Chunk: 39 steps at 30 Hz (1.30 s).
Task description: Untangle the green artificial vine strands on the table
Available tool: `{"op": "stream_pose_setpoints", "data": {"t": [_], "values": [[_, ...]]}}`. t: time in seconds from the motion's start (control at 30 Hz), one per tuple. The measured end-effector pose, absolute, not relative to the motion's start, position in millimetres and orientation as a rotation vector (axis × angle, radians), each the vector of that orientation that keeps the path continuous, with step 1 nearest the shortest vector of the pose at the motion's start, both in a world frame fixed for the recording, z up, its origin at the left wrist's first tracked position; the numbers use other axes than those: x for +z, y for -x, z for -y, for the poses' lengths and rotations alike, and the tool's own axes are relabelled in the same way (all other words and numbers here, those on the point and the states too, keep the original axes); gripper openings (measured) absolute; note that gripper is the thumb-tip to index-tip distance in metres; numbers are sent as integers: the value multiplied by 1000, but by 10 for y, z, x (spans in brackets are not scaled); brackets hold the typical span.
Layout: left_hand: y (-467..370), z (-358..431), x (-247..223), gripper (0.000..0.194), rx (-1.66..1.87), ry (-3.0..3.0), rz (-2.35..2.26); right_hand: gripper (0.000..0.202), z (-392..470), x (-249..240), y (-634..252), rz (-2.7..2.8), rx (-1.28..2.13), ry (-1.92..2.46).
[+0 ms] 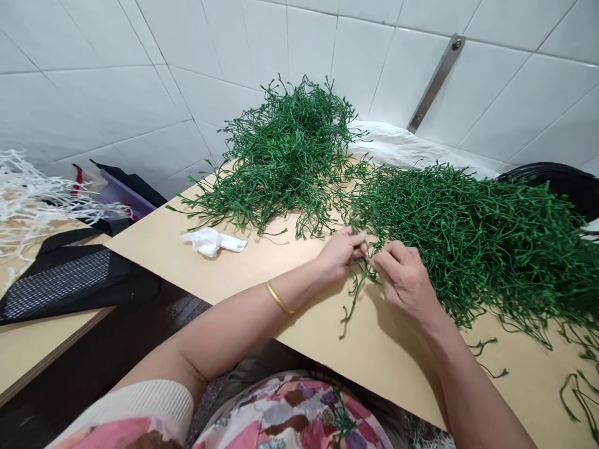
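Observation:
Near the middle of the tabletop, my left hand [345,251] is closed with the fingertips pinching a green plastic plant sprig [354,293], whose thin stems hang down below the fingers. Close beside it on the right, my right hand [403,274] is also closed, its thumb and fingers pressed together on the upper part of the same sprig. The exact grip between the fingertips is small and partly hidden. Just beyond both hands, a large heap of green sprigs [449,231] spreads to the right, and another green pile [290,149] rises against the back.
The light wooden table [262,274] meets a white tiled wall [262,37]. A crumpled white tissue [208,242] lies left of my hands. At far left are white strands [42,199] and a black mesh bag [70,280]. A metal bracket [435,84] is fixed to the wall.

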<state>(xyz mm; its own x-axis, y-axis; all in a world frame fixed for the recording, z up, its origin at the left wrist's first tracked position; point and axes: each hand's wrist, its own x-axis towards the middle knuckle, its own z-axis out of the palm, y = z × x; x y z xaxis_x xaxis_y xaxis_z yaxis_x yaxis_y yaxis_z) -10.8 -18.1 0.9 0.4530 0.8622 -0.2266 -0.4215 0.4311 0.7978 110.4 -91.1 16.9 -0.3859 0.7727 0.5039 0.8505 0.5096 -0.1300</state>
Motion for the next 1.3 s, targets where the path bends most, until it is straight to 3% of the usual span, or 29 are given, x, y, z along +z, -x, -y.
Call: {"op": "stream_pose_setpoints", "data": {"t": [0.13,0.37,0.57,0.87,1.3], "values": [[193,68,33,20,914,-754,-674,18,948,201,-1095,1935,154,1264],[135,190,15,24,876,-824,-697,20,898,162,-1234,1340,123,1489],[141,205,-10,26,839,-775,-606,24,854,87,-1151,1592,194,1536],[122,222,-35,22,811,-644,-555,13,838,32,-1116,1612,549,1493],[88,238,14,15,782,-364,-489,14,846,106,-1139,2047,226,1445]]}}
